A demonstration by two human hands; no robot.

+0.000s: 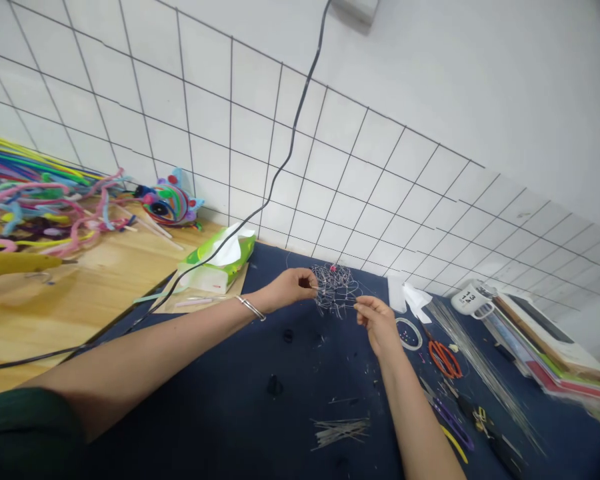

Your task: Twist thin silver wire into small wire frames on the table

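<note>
A tangled openwork piece of silvery wire (336, 290) with a small red spot at its top is held between my two hands over the dark blue cloth. My left hand (300, 288) pinches its left side, thumb and forefinger together. At its right side, my right hand (375, 319) has its fingertips closed on a thin wire that runs into the piece. A loose bundle of short wires (340, 432) lies on the cloth nearer to me.
Orange-handled scissors (445, 359), pliers (480, 420), long wires (485, 367), a white mug (473, 300) and stacked books (550, 347) lie right. Left are a tissue pack (220, 257), a black cable (265, 200), fuzzy coloured stems (30, 207) and a yellow glue gun (15, 265).
</note>
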